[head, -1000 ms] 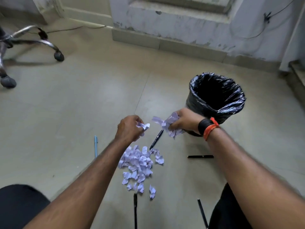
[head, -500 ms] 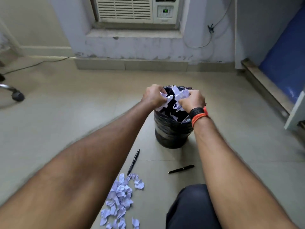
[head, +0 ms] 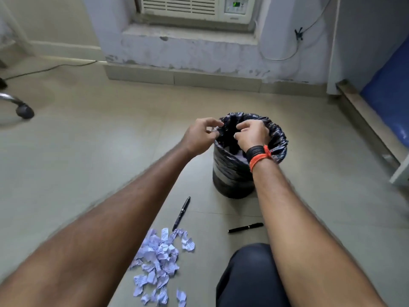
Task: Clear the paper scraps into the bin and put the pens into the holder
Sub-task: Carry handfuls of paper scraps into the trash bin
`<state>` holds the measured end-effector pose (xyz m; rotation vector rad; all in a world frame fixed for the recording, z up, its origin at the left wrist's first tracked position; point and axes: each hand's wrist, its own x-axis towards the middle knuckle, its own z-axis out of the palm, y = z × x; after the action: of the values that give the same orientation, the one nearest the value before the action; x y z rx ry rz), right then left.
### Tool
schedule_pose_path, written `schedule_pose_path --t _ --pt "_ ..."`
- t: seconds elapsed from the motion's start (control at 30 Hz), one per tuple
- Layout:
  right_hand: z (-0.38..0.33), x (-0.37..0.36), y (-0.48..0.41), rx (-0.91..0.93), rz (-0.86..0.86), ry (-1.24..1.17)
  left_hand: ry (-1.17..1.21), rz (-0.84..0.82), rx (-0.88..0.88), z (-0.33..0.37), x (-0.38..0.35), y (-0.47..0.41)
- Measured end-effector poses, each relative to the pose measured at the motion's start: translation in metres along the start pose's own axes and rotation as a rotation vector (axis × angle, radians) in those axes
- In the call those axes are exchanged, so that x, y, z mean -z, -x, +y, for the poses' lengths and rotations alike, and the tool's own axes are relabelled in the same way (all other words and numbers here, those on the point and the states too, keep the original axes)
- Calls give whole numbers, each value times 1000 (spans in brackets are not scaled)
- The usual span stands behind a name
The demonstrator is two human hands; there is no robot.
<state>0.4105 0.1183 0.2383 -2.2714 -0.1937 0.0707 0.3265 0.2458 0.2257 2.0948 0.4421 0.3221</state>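
A black-lined bin [head: 234, 173] stands on the floor ahead of me. My right hand [head: 252, 135] hovers over its mouth with fingers loosely spread and nothing in them. My left hand [head: 200, 136] is at the bin's left rim, fingers apart; a tiny pale scrap may cling near the fingertips. A pile of pale purple paper scraps [head: 159, 260] lies on the floor near my left forearm. One dark pen [head: 181, 213] lies beyond the pile and a black pen [head: 245, 227] lies to its right. No pen holder is in view.
My knee [head: 245, 273] in dark trousers is at the bottom centre. A chair castor [head: 24, 110] sits far left with a cable along the floor. A wall with an air conditioner [head: 194, 7] stands behind the bin, and a blue panel [head: 389, 89] is on the right.
Both hands carried scraps from the pile up to the bin and have let them go; the paper is gone from my fingers, which have opened.
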Motion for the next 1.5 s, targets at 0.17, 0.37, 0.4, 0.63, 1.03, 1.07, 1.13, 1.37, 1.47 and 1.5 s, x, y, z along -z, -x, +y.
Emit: schedule_pose_path --t 0.17,0.37,0.4,0.63,1.03,1.07,1.13,1.37,1.47,1.5 --pt "-46 -37 49 280 -332 117 11 85 149 -66 34 69" --pt "-58 -88 109 403 -640 337 -63 60 377 -142 45 164" --pt "-53 -96 117 394 -698 367 -60 65 421 -153 43 180" --pt "37 -142 169 147 -844 445 -168 85 574 -202 26 260" --pt "134 -170 208 -56 -961 644 -463 -163 695 -232 -2 280" --pt "138 -172 214 -37 -943 601 -465 -179 694 -234 -4 280" --pt "144 -176 226 -6 -928 531 -454 -219 694 -237 -7 280" --pt "151 -176 248 222 -915 454 -488 -231 662 -240 -6 286" --pt "142 -176 251 359 -934 497 -553 -165 677 -232 -7 287" --pt "139 -177 252 389 -986 530 -570 -180 677 -230 -8 287"
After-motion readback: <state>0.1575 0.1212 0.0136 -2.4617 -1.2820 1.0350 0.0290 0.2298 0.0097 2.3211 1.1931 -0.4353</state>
